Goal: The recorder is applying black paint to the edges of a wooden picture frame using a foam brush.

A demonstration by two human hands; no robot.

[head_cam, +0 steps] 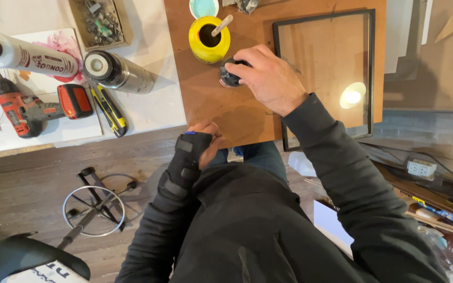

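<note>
Up on the brown board (205, 99), the right hand (268, 78) closes its fingers over a small dark round object (229, 77), pressing down on it from above so it stays put against the wood; what exactly that object is cannot be made out, since the hand hides most of it. Just beyond it stands a yellow tin (209, 39) with a pale stir stick (222, 25) leaning in its open mouth, close enough to be reached without shifting the arm. To the right of the hand lies a black-framed glass pane (323, 73), flat on the board, a lamp's glare showing in its lower corner.

The left hand (208, 140), wearing a black wrist brace (183, 165), curls around the near edge of the board; it appears to steady the board against the pressure from the other hand, its fingers closed on the edge.

Off to the left, on the white surface (148, 105), rest a red cordless drill (32, 107), a yellow utility knife (108, 107), a silver spray can (116, 72) on its side, a white caulk tube (27, 55) and a box of small hardware (99, 22), all well apart from both hands.
</note>
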